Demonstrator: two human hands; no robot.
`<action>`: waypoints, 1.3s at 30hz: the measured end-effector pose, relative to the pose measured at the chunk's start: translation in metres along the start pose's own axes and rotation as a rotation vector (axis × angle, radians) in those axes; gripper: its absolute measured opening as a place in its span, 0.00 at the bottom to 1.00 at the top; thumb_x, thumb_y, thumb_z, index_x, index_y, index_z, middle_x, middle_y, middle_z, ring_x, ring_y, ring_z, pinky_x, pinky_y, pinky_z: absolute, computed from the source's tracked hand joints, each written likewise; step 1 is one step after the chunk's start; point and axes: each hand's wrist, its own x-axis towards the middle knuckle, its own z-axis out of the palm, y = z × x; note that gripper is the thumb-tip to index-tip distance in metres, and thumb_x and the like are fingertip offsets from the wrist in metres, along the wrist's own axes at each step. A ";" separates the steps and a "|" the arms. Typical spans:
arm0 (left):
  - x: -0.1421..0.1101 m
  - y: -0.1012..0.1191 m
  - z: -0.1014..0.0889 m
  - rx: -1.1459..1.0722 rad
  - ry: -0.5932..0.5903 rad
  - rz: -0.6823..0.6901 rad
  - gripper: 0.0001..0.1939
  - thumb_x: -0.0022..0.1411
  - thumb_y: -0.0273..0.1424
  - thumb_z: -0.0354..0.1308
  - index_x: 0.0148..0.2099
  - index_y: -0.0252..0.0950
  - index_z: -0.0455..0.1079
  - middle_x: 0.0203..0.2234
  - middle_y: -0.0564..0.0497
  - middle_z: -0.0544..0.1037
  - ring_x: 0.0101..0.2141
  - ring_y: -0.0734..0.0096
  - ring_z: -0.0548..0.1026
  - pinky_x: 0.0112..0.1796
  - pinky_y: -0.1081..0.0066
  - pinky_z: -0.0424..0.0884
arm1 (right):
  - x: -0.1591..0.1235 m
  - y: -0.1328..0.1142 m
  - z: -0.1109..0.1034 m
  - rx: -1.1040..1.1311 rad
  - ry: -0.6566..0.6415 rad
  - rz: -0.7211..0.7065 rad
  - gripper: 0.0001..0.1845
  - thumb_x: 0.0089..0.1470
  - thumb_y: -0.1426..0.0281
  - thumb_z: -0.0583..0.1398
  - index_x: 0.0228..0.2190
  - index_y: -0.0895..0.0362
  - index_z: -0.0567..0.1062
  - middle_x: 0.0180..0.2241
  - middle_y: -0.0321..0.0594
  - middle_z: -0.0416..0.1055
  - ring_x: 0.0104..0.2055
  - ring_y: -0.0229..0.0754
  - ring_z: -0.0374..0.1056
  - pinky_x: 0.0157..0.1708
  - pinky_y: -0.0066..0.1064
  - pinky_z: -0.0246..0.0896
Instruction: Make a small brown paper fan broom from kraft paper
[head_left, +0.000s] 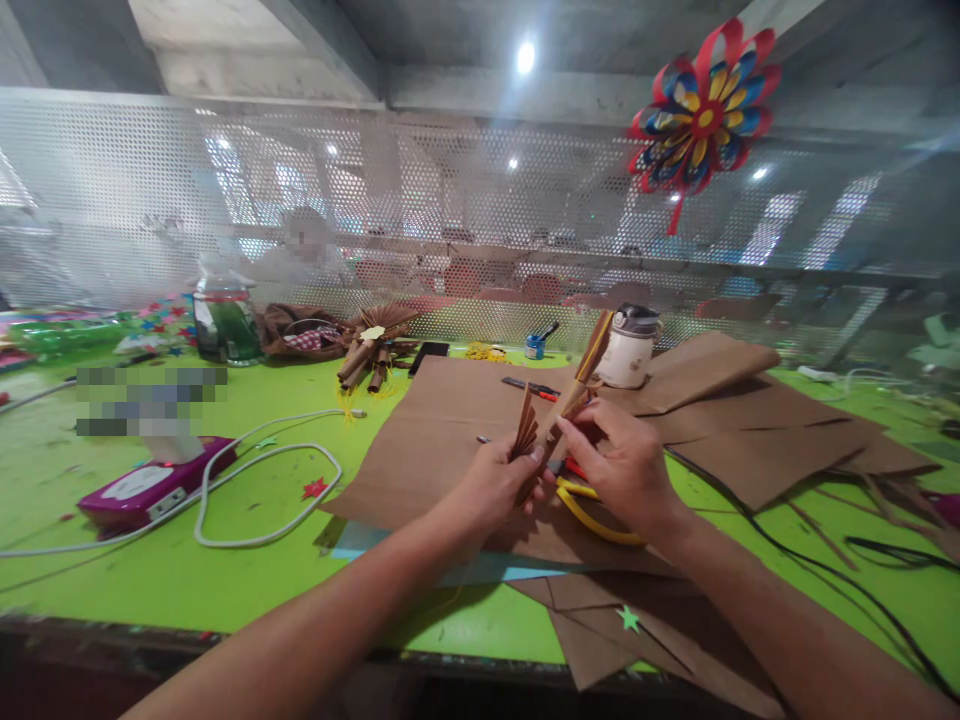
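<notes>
My left hand [504, 478] is closed around the lower part of a folded brown paper piece [527, 422], whose pleats fan out above the thumb. From there a narrow folded strip of it rises tilted up and to the right. My right hand [622, 455] pinches the same paper at its middle, thumb and fingertips together. Beneath both hands lies a large brown paper sheet [442, 420]. Scissors with yellow handles [592, 515] rest on that sheet, partly hidden by my hands. A dark and red cutter [529, 387] lies just behind the paper piece.
A white flask [628, 350] and blue ink bottle [534, 347] stand behind the sheet. More brown paper [750, 440] lies right. Left are a purple power strip [142, 495], white cable [270, 540], rolled paper bundle [367, 365] and glass jar [225, 315]. Loose brown paper [600, 640] overhangs the front edge.
</notes>
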 end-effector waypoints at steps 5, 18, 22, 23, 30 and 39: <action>0.000 0.000 0.000 0.000 0.008 0.008 0.12 0.56 0.38 0.56 0.32 0.32 0.65 0.19 0.55 0.67 0.19 0.80 0.62 0.22 0.77 0.56 | 0.000 0.000 0.000 -0.003 0.002 -0.004 0.10 0.56 0.70 0.57 0.23 0.57 0.68 0.22 0.36 0.67 0.24 0.36 0.62 0.27 0.29 0.57; 0.000 -0.001 0.002 -0.009 0.040 -0.006 0.12 0.56 0.37 0.56 0.33 0.31 0.66 0.19 0.55 0.68 0.19 0.81 0.62 0.21 0.78 0.56 | -0.002 -0.001 0.002 -0.033 0.005 -0.045 0.09 0.56 0.70 0.56 0.23 0.56 0.68 0.23 0.36 0.68 0.24 0.36 0.63 0.27 0.28 0.57; 0.000 -0.001 0.002 -0.012 0.037 0.009 0.13 0.55 0.38 0.57 0.33 0.31 0.66 0.19 0.55 0.67 0.19 0.81 0.62 0.20 0.79 0.55 | -0.001 -0.001 0.002 -0.035 0.007 -0.043 0.09 0.55 0.70 0.57 0.24 0.56 0.68 0.23 0.37 0.68 0.24 0.36 0.63 0.28 0.28 0.57; 0.000 -0.001 0.001 -0.011 0.034 0.009 0.13 0.55 0.39 0.57 0.33 0.31 0.66 0.19 0.55 0.67 0.19 0.81 0.63 0.20 0.79 0.55 | -0.001 -0.001 0.002 -0.033 0.009 -0.037 0.09 0.55 0.70 0.57 0.23 0.56 0.68 0.23 0.36 0.68 0.24 0.36 0.62 0.27 0.28 0.57; -0.002 0.002 0.000 -0.036 0.019 0.009 0.11 0.58 0.37 0.55 0.34 0.31 0.67 0.21 0.54 0.69 0.19 0.82 0.63 0.22 0.79 0.57 | -0.002 -0.005 0.000 0.014 0.005 0.026 0.08 0.53 0.69 0.59 0.24 0.57 0.68 0.21 0.35 0.67 0.22 0.35 0.61 0.26 0.28 0.56; 0.002 -0.001 -0.008 -0.174 -0.021 -0.021 0.12 0.58 0.35 0.57 0.42 0.32 0.69 0.28 0.50 0.75 0.21 0.81 0.67 0.24 0.78 0.61 | 0.001 -0.009 -0.004 0.124 0.044 0.175 0.14 0.56 0.64 0.57 0.22 0.57 0.69 0.18 0.33 0.63 0.20 0.34 0.58 0.23 0.28 0.54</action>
